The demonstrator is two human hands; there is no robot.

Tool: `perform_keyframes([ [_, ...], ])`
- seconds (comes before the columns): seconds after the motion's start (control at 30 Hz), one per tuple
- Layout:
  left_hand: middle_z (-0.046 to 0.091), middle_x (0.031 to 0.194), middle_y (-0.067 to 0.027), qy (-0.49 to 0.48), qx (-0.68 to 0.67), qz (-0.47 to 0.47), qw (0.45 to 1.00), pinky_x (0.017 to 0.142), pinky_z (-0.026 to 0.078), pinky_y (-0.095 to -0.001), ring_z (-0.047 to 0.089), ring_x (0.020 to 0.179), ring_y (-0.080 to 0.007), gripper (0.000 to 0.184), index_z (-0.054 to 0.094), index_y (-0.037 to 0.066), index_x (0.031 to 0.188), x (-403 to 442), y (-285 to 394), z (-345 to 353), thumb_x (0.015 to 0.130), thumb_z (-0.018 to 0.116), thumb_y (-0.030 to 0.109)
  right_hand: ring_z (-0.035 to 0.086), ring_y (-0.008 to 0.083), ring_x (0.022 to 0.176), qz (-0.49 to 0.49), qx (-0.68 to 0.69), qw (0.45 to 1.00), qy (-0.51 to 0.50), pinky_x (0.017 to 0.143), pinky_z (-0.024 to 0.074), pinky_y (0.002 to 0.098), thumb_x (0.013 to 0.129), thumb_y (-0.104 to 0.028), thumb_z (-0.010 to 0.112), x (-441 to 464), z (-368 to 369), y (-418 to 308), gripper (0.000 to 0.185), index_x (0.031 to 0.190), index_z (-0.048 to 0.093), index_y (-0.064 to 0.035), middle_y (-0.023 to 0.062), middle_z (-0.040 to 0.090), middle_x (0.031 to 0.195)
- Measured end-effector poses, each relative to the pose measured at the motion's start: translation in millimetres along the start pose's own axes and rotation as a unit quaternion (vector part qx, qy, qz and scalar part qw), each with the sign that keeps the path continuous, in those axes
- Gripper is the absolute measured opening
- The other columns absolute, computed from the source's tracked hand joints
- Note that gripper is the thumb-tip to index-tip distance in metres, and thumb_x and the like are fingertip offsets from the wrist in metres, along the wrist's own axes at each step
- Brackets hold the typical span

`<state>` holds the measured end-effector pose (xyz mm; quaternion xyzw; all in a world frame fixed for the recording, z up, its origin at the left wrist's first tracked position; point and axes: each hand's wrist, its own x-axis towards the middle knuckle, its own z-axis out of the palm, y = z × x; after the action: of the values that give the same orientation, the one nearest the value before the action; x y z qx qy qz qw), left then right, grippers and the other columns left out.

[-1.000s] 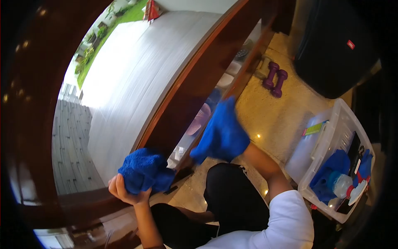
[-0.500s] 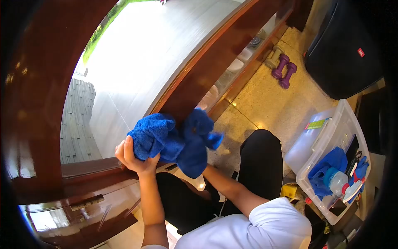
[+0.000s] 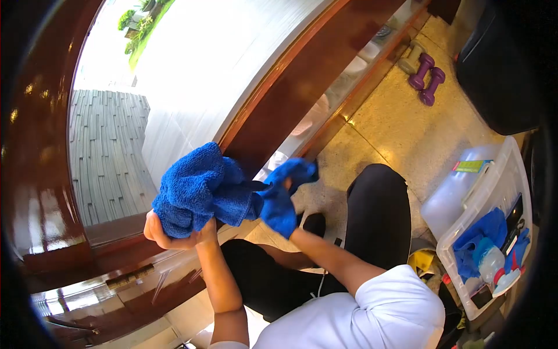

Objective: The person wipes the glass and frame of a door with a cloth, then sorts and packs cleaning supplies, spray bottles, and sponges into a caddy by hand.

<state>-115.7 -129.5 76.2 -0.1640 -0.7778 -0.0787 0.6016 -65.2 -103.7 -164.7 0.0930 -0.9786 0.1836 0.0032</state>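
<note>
A bunched blue microfibre cloth (image 3: 192, 183) rests in my left hand (image 3: 161, 231), whose fingers curl round it from below. My right hand (image 3: 288, 184) is largely covered by blue cloth of the same kind, with only a little skin showing where it grips. The two blue portions meet between my hands; whether they are one cloth or two I cannot tell. Both hands are held in front of a dark red-brown wooden frame (image 3: 302, 81), above my knees.
On my right a clear plastic bin (image 3: 447, 256) holds a spray bottle (image 3: 491, 262) and more blue cloth (image 3: 479, 232). Purple dumbbells (image 3: 431, 87) lie on the tiled floor (image 3: 372, 128) near a black case (image 3: 503, 75). Slatted grey paving (image 3: 107, 151) lies beyond the frame.
My left hand has moved slightly left and down with the cloth, which is now bunched larger over it. The right hand's cloth has shifted and twisted. The view has swung left.
</note>
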Motion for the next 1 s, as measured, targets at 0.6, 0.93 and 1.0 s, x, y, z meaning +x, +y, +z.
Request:
perform_keyframes([
  [0.6, 0.043, 0.097, -0.0117, -0.102, -0.148, 0.041, 0.983, 0.077, 0.039, -0.0358, 0.046, 0.088, -0.0251, 0.064, 0.046, 0.006, 0.119, 32.0, 52.2, -3.0, 0.066, 0.076, 0.023, 0.054, 0.0381, 0.093, 0.315, 0.564, 0.759, 0.086, 0.083, 0.0422, 0.0396, 0.077, -0.006, 0.044, -19.6, 69.7, 76.7, 0.024, 0.096, 0.057, -0.0016, 0.0209, 0.059, 0.096],
  [0.93, 0.041, 0.098, -0.0135, -0.302, -0.176, 0.040, 0.936, 0.076, 0.038, -0.0414, 0.045, 0.086, -0.0299, 0.057, 0.057, 0.010, 0.112, 5.0, 16.0, -0.6, 0.065, 0.071, 0.038, 0.015, 0.0298, 0.133, 0.297, 0.550, 0.693, 0.360, 0.107, 0.0140, 0.0352, 0.093, -0.036, 0.032, 207.9, -46.8, 322.8, 0.056, 0.135, 0.024, -0.0006, 0.0202, 0.022, 0.141],
  [1.0, 0.042, 0.096, -0.0150, -0.323, -0.227, 0.029, 0.918, 0.073, 0.039, -0.0423, 0.045, 0.083, -0.0308, 0.057, 0.059, 0.008, 0.111, 0.1, 5.8, -2.4, 0.061, 0.070, 0.034, 0.026, 0.0336, 0.126, 0.329, 0.500, 0.738, 0.311, 0.103, 0.0238, 0.0371, 0.093, -0.029, 0.031, 232.3, 39.5, 349.1, 0.051, 0.134, 0.025, 0.0017, 0.0227, 0.026, 0.138],
])
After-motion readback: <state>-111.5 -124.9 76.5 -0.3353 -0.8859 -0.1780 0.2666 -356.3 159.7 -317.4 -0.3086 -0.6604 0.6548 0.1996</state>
